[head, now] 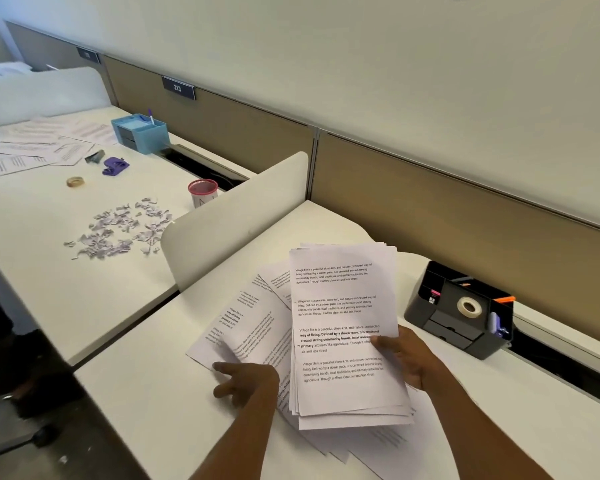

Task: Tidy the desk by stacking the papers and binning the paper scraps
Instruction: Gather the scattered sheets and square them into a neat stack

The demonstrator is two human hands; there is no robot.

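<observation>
My right hand grips a stack of printed papers by its right edge and holds it tilted above the near desk. My left hand rests with fingers spread on loose printed sheets that lie fanned out to the left of the stack; one sheet curls up at its fingertips. More sheets lie flat under the stack. A pile of small paper scraps is scattered on the neighbouring desk to the left. No bin is in view.
A black desk organiser with a tape roll stands right of the papers. A white divider separates the two desks. The left desk carries a red mesh cup, tape roll, purple hole punch, blue organiser and more sheets.
</observation>
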